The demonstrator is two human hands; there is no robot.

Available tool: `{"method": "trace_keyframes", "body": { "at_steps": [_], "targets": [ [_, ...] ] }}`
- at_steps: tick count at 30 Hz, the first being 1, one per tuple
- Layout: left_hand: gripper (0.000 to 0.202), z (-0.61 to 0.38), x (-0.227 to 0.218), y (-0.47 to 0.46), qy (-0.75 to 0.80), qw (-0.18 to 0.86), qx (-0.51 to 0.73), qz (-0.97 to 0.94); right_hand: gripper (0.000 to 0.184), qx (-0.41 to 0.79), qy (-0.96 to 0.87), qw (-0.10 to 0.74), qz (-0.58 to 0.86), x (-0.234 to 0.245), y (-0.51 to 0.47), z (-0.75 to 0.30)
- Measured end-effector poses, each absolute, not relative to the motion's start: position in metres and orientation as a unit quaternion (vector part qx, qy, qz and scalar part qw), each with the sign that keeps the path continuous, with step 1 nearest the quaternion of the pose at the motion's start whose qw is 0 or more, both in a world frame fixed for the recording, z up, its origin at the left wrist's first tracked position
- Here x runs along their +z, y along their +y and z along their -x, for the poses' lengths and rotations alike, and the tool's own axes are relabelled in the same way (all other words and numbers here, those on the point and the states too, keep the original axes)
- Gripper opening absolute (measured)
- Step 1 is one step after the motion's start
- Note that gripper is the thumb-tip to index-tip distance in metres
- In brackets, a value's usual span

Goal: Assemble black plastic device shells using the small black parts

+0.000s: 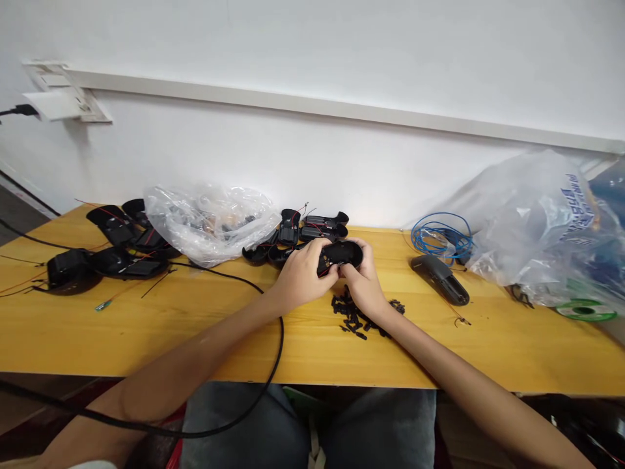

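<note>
Both my hands are closed around one black plastic housing (349, 253), a rounded hollow shell held above the middle of the table. My left hand (305, 273) grips its left end, and my right hand (364, 277) wraps its right end, with the thumb reaching into the hollow. Whether a small part is under the thumbs is hidden. Just below my right hand lies a loose pile of small black plastic pieces (354, 319). Behind my hands, several similar black housings (322, 228) with thin red wires rest near the wall.
More wired black housings (117, 260) lie at the left around a clear plastic bag (209, 221). On the right are a single black housing (442, 280), a blue cable coil (442, 238), a large plastic bag (532, 215) and a green spool (586, 310). A black cable (280, 345) loops across my left arm.
</note>
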State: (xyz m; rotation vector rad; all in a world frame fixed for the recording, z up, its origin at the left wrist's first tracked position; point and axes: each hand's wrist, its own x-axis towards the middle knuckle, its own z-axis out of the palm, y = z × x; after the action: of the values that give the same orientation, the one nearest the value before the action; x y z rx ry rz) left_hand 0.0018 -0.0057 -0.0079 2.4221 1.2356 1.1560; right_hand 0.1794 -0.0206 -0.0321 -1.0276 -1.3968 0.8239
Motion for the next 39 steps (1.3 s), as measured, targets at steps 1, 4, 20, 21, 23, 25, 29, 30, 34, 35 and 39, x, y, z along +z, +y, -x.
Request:
{"method": "trace_keyframes", "body": {
  "at_steps": [1, 4, 20, 21, 23, 25, 29, 30, 34, 35, 39],
  "targets": [
    [0.045, 0.001, -0.007, -0.006, 0.4, 0.067, 0.379, -0.832, 0.055, 0.372, -0.602, 0.563, 0.428, -0.03, -0.022, -0.182],
    [0.063, 0.01, -0.006, -0.007, 0.35, -0.003, 0.354, -0.867, 0.066, 0.427, -0.623, 0.525, 0.391, -0.023, -0.025, -0.189],
    [0.055, 0.022, -0.006, -0.004, 0.352, -0.044, 0.307, -0.883, 0.065, 0.41, -0.714, 0.461, 0.332, -0.029, -0.025, -0.203],
    [0.053, 0.021, -0.006, -0.005, 0.359, -0.013, 0.315, -0.878, 0.065, 0.403, -0.721, 0.456, 0.33, -0.027, -0.026, -0.203],
    [0.05, 0.019, -0.005, -0.007, 0.371, 0.044, 0.336, -0.865, 0.068, 0.397, -0.728, 0.454, 0.328, -0.022, -0.027, -0.203],
    [0.047, 0.017, -0.004, -0.008, 0.374, 0.095, 0.359, -0.85, 0.072, 0.404, -0.723, 0.457, 0.324, -0.018, -0.028, -0.202],
    [0.041, 0.014, -0.001, -0.007, 0.372, 0.17, 0.387, -0.827, 0.077, 0.423, -0.707, 0.478, 0.305, -0.013, -0.026, -0.201],
    [0.041, 0.013, -0.001, -0.007, 0.371, 0.183, 0.391, -0.822, 0.077, 0.427, -0.7, 0.488, 0.3, -0.014, -0.026, -0.2],
    [0.045, 0.007, -0.007, -0.008, 0.365, 0.231, 0.426, -0.795, 0.082, 0.478, -0.594, 0.571, 0.305, -0.019, -0.022, -0.19],
    [0.048, 0.005, -0.009, -0.008, 0.367, 0.235, 0.438, -0.786, 0.081, 0.504, -0.552, 0.589, 0.309, -0.02, -0.022, -0.186],
    [0.059, -0.004, -0.018, -0.015, 0.383, 0.212, 0.477, -0.762, 0.066, 0.658, -0.447, 0.537, 0.281, -0.019, -0.023, -0.17]
  ]
}}
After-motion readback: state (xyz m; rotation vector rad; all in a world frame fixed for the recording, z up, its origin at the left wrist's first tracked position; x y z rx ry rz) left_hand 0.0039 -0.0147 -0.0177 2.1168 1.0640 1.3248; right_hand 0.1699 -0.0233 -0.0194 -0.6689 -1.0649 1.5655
